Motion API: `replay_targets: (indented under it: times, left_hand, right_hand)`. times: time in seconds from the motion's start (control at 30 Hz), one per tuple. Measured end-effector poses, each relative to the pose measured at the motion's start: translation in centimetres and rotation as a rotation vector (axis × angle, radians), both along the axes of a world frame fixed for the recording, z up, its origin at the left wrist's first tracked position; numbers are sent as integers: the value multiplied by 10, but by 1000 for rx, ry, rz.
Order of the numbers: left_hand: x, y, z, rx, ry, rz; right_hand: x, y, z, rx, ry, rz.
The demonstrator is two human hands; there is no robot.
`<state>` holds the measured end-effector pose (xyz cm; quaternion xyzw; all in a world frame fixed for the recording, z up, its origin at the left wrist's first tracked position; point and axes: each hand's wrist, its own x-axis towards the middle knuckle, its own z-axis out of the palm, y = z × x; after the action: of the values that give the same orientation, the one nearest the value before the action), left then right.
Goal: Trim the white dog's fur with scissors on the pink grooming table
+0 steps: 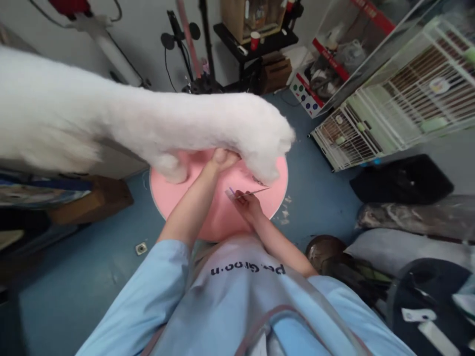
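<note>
My left hand [225,159] contacts the white animal [185,116]; I cannot tell its opening. My right hand [248,203] closes around a slender metal tool [260,190].

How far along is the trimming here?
Some cutting looks done: tufts lie on the floor, and fur along the dog's back looks even. In hand: the right hand holds what look like scissors near the head; the left hand is under the neck. Left: possibly the fluffier head fur; how much, I cannot tell.
</note>
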<state>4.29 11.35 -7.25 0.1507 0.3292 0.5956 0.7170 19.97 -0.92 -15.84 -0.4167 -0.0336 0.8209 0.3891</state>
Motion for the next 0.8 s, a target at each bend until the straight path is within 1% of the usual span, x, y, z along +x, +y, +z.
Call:
replay_targets:
  times: [0.07, 0.2, 0.3, 0.37, 0.47, 0.57, 0.7, 0.8]
  left_hand:
    - [-6, -4, 1, -5, 29, -2]
    - [-15, -7, 3, -3, 86, -5]
    - [-18, -9, 7, -10, 112, 11]
    - [-18, -10, 11, -13, 116, 23]
    - [-18, -11, 12, -9, 126, 49]
    - [-18, -10, 11, -7, 144, 74]
    - [-17, -10, 9, -13, 163, 92]
    - [-16, -11, 9, -12, 154, 100]
  right_hand:
    - [-14, 9, -7, -13, 62, -95]
    - [-31, 20, -16, -20, 139, -158]
    - [-40, 20, -22, 25, 126, -217]
    - [-44, 19, -26, 30, 131, -231]
    - [-44, 18, -33, 36, 121, -213]
    - [-38, 16, -40, 89, 75, -181]
    - [-25, 10, -46, 130, 58, -159]
    - [-13, 5, -49, 181, 15, -97]
